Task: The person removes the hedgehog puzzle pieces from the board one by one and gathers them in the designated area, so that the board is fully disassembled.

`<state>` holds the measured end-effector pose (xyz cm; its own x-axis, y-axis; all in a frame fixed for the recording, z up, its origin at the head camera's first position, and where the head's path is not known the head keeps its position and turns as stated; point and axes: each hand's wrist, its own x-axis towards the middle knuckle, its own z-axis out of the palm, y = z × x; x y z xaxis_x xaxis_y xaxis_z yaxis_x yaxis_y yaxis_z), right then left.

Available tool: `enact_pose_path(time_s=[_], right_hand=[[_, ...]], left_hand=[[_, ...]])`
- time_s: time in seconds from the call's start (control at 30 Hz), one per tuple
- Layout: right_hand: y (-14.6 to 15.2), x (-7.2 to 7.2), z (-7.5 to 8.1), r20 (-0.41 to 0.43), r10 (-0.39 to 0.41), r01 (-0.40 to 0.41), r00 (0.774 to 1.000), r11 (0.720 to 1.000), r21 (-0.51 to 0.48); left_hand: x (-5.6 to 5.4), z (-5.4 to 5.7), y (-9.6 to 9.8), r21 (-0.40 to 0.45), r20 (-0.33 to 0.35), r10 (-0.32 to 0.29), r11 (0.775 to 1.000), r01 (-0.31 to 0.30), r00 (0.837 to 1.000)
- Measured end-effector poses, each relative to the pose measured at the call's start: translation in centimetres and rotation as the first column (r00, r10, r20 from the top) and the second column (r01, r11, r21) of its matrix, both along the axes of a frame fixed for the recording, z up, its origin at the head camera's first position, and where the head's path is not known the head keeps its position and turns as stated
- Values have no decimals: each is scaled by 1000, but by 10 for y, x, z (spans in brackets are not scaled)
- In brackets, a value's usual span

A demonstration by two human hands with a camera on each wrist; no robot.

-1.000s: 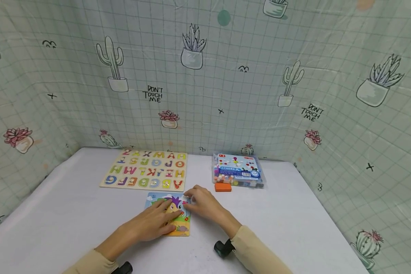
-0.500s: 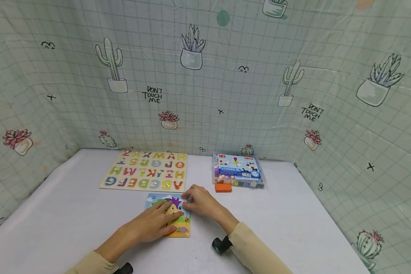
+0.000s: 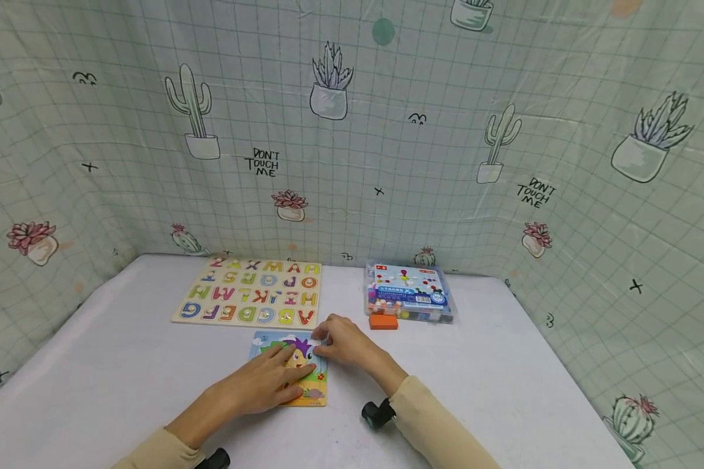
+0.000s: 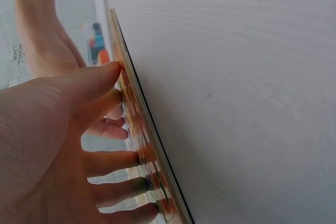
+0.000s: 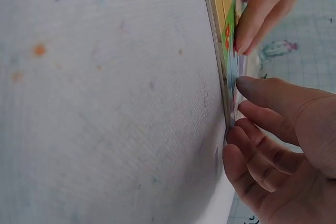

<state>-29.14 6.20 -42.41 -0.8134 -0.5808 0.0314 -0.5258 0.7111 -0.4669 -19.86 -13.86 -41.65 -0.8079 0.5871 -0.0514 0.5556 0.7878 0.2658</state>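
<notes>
A jigsaw puzzle (image 3: 305, 398) with a purple-haired cartoon character lies in a wooden tray on the table. My left hand (image 3: 261, 384) rests across its left and middle part, fingers spread and fairly straight, tips on the pieces. In the left wrist view, the thumb (image 4: 105, 77) sits at the near edge of the board. My right hand (image 3: 346, 342) is at the upper right corner, where its bent fingers and thumb grip a puzzle piece (image 5: 231, 85). Thumb and index tips are close together on it; the other fingers curl by the board's edge. The hands hide much of the picture.
Behind the puzzle lies a wooden alphabet board (image 3: 249, 293) with colourful letters. A clear plastic box (image 3: 410, 293) with a blue label and small coloured parts stands back right, an orange block (image 3: 383, 322) in front of it. A patterned curtain (image 3: 352, 156) encloses the white table.
The right hand has shifted slightly left at the puzzle's upper right corner, covering a red flower. The left hand stays nearly where it was on the puzzle.
</notes>
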Motion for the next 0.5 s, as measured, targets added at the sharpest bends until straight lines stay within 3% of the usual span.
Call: enact_pose_path(time_s=[0.23, 0.5], right_hand=[[-2, -3, 0, 10, -8, 8, 1000, 1000, 12], [-4, -5, 1, 31, -19, 19, 999, 1000, -7]], left_hand=[[1, 1, 1, 14, 31, 15, 1000, -15, 999], [0, 2, 3, 4, 0, -1, 1000, 1, 1000]])
